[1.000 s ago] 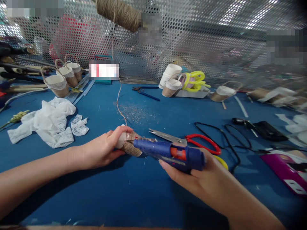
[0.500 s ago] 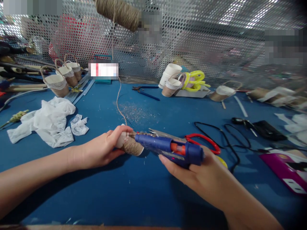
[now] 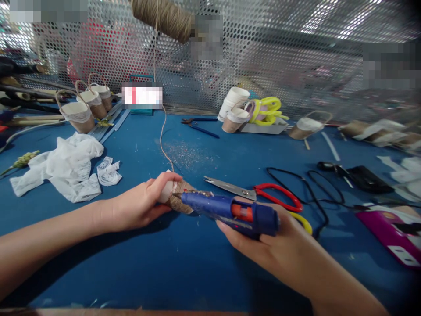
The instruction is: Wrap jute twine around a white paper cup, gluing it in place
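My left hand [image 3: 144, 202] grips a small paper cup [image 3: 180, 202], laid on its side and partly wrapped in brown twine. My fingers cover its left part. A strand of twine [image 3: 162, 140] runs from the cup up to a hanging spool [image 3: 162, 19]. In my right hand [image 3: 272, 245] is a blue glue gun [image 3: 226, 213], its nozzle at the cup's twine-wrapped side; whether it touches I cannot tell. Just behind the glue gun lie scissors [image 3: 237, 188] with one red and one yellow handle.
White lace [image 3: 66, 162] lies left, below several small handled cups [image 3: 79, 116]. Blue-handled pliers [image 3: 200, 127] and stacked white cups [image 3: 233, 103] stand toward the back. A black cord [image 3: 296, 175] and a purple box [image 3: 388, 237] are on the right. Perforated metal mesh [image 3: 279, 52] closes off the back.
My right hand has brought the glue gun slightly down and to the left, its nozzle shifting along the cup. More of the scissors shows. My left hand has stayed in place.
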Action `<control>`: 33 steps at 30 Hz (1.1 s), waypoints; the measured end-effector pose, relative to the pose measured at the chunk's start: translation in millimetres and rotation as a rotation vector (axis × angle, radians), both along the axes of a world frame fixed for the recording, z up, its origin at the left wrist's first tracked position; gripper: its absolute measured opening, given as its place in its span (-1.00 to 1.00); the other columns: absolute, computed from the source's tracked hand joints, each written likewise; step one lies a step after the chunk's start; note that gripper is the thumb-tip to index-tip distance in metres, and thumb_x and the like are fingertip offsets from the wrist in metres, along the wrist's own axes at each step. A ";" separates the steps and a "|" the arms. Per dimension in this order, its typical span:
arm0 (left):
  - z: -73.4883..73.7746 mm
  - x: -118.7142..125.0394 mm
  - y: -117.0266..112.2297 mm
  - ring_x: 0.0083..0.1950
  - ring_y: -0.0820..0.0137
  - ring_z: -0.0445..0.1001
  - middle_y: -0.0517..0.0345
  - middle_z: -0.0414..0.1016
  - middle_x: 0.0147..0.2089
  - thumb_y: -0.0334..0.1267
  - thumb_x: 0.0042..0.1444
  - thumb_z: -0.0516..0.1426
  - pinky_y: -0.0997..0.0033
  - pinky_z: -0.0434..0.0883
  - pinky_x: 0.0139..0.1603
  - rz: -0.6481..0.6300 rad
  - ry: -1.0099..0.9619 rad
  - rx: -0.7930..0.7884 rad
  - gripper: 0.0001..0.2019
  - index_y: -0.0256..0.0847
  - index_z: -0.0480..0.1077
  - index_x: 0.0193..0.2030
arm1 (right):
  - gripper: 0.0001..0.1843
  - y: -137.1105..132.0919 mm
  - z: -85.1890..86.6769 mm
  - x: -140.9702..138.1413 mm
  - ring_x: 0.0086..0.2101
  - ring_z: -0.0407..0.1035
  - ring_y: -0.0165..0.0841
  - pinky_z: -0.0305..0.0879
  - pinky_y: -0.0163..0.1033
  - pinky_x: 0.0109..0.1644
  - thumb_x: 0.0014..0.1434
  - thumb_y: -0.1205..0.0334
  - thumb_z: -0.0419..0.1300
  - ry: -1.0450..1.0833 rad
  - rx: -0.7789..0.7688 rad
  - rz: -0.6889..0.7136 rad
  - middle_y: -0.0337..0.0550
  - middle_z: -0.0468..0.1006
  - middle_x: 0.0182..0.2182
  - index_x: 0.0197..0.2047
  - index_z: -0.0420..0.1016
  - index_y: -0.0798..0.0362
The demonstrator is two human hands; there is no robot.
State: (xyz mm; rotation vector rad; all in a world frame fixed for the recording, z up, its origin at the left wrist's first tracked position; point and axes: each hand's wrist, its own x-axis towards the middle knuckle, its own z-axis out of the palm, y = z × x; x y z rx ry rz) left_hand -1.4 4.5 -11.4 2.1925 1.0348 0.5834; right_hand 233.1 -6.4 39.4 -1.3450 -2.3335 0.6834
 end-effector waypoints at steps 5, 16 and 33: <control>0.1 -0.4 -0.1 -0.10 0.25 0.45 -0.14 0.37 0.01 -0.43 0.08 0.03 0.26 0.39 -0.14 0.000 0.006 -0.006 -0.53 -0.26 -0.05 0.12 | -0.85 0.0 1.1 0.6 -0.67 0.21 -0.46 0.23 -0.37 -0.61 -0.01 0.20 0.11 0.014 0.043 -0.029 -0.36 0.33 -0.71 -0.57 0.30 -0.01; -0.8 -0.2 -0.5 -0.15 0.27 0.46 -0.15 0.37 -0.01 -0.43 0.06 0.04 0.24 0.39 -0.16 0.013 -0.004 0.007 -0.52 -0.27 -0.03 0.11 | -0.86 1.5 -0.9 3.0 -0.66 0.23 -0.45 0.23 -0.36 -0.60 0.01 0.21 0.11 -0.011 0.060 -0.025 -0.35 0.37 -0.69 -0.55 0.34 0.00; 0.3 1.0 -1.5 -0.20 0.26 0.47 -0.17 0.36 -0.03 -0.42 0.06 0.03 0.29 0.40 -0.24 0.041 0.030 0.018 -0.47 -0.27 -0.10 0.15 | -0.88 8.1 -1.9 3.1 -0.63 0.27 -0.45 0.29 -0.35 -0.50 0.08 0.20 0.08 -0.028 0.042 -0.023 -0.35 0.38 -0.64 -0.47 0.32 -0.01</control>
